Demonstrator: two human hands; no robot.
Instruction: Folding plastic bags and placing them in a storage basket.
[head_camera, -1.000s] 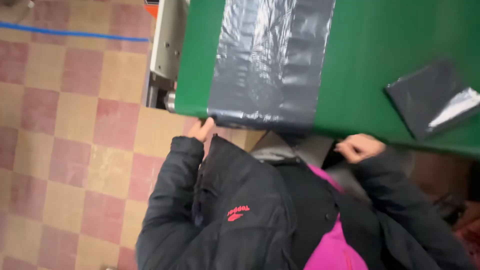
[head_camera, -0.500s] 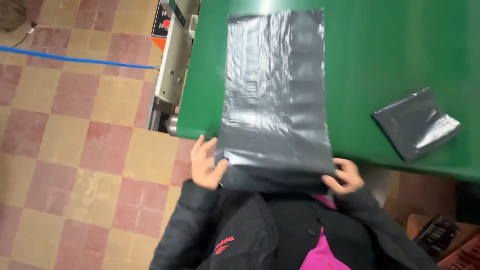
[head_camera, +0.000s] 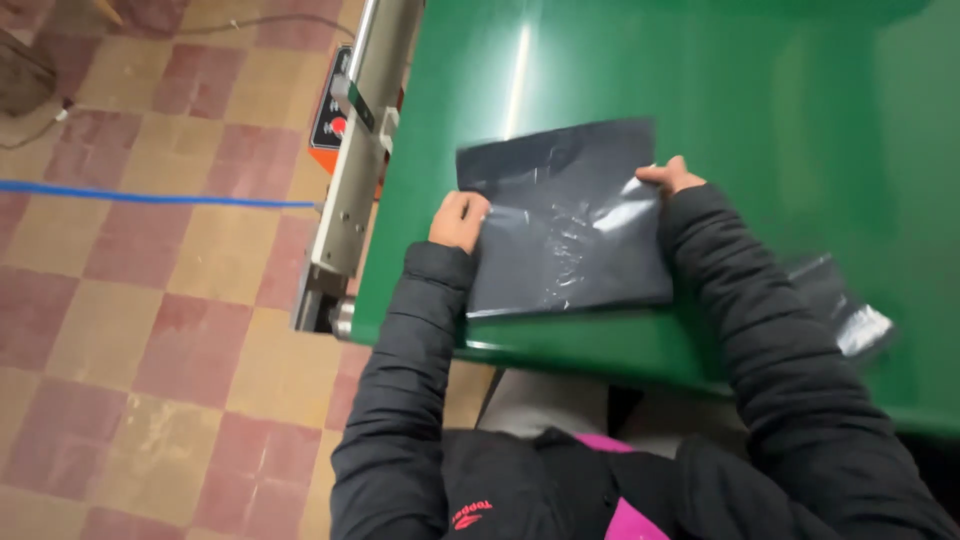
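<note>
A dark grey plastic bag (head_camera: 565, 220) lies flat on the green table (head_camera: 700, 90), near its front edge. The left hand (head_camera: 460, 220) pinches the bag's left edge, and the right hand (head_camera: 672, 177) grips its right edge. A second folded grey bag (head_camera: 840, 305) lies just beyond the right sleeve

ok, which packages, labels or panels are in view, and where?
Dark grey plastic mailer bag: flat on the green table, rectangular, glossy, left hand and right hand on its side edges.
Second grey bag: right of the right sleeve, folded, blurred.
Control panel: on the table's left frame, orange and black, red button.
</note>
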